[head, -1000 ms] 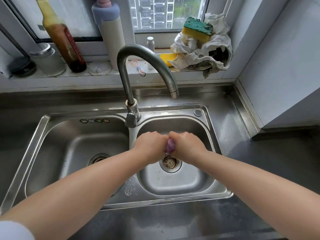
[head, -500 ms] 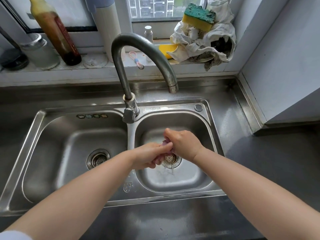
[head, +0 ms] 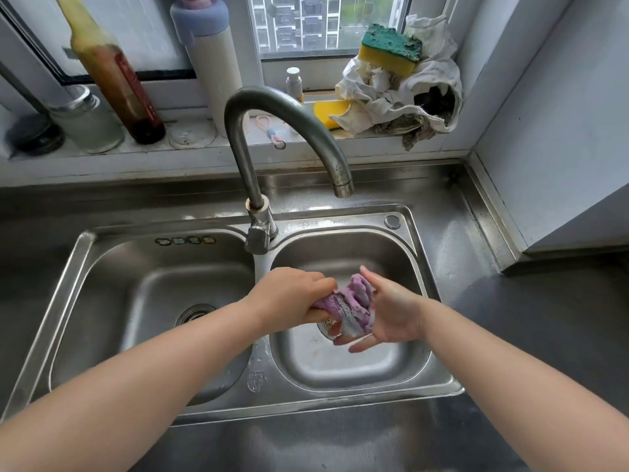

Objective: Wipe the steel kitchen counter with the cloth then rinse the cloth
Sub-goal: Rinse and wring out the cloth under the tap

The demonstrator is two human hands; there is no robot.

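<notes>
A crumpled purple cloth [head: 350,303] hangs above the drain of the right sink basin [head: 343,373]. My left hand [head: 289,298] is closed around its left end, knuckles up. My right hand [head: 391,310] has its palm turned up and fingers spread, and the cloth's right end rests against the palm. The curved faucet [head: 282,107] arches over this basin, with its spout behind the hands. I see no water running from it. The steel counter [head: 340,447] surrounds the double sink.
The left sink basin [head: 136,301] lies beside my left forearm. On the windowsill stand a sauce bottle [head: 112,69], a glass jar [head: 85,120], a tall white container [head: 211,63], a small bottle [head: 294,83], a green and yellow sponge [head: 389,49] and a heap of rags [head: 408,100]. A grey wall [head: 561,131] closes the right side.
Both fists were clenched together on the cloth a second ago. Now my right hand has opened and turned palm up, and the cloth has loosened and shows between the hands.
</notes>
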